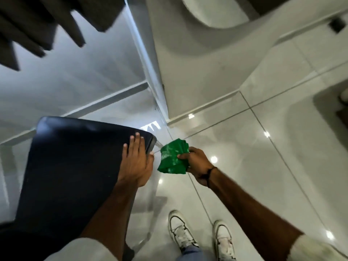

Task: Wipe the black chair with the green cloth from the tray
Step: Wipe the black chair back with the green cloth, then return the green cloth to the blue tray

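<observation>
The black chair point(75, 166) fills the lower left, seen from above, its flat dark surface tilted toward me. My left hand point(136, 162) grips the chair's right edge, fingers flat on top and the thumb wrapped around the side. My right hand point(197, 164) holds a bunched green cloth point(172, 157) in the air just right of that edge, apart from the chair. No tray is in view.
Glossy white floor tiles point(244, 166) spread to the right. A white wall corner with a skirting board point(197, 110) stands ahead. Dark steps point(37, 25) hang at the upper left. My two white shoes point(201, 234) stand at the bottom.
</observation>
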Demonstrator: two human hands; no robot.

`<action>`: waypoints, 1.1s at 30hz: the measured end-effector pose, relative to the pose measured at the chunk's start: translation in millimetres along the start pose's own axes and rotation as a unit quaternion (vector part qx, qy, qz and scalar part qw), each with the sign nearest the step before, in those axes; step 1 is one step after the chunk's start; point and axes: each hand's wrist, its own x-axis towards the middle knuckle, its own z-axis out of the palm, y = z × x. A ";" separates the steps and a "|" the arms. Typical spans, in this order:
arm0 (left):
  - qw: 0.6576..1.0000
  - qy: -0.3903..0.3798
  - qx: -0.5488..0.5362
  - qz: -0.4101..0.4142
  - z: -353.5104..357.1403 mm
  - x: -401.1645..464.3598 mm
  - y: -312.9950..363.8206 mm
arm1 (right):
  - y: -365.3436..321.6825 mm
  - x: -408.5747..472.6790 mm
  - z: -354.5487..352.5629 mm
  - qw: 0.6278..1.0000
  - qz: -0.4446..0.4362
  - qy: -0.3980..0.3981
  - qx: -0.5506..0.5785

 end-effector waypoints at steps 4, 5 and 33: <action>0.815 0.014 -0.521 -0.252 -47.8 -84.0 89.0 | -28.3 -97.4 -17.8 0.996 0.020 -0.083 0.010; 0.731 0.015 -0.618 -0.288 -57.4 -102.9 104.3 | -32.4 -117.5 -20.5 0.995 0.018 -0.097 -0.020; 0.176 0.345 -0.662 -0.642 230.7 -748.1 120.0 | 462.4 -435.9 11.2 0.572 -0.025 -0.371 -0.731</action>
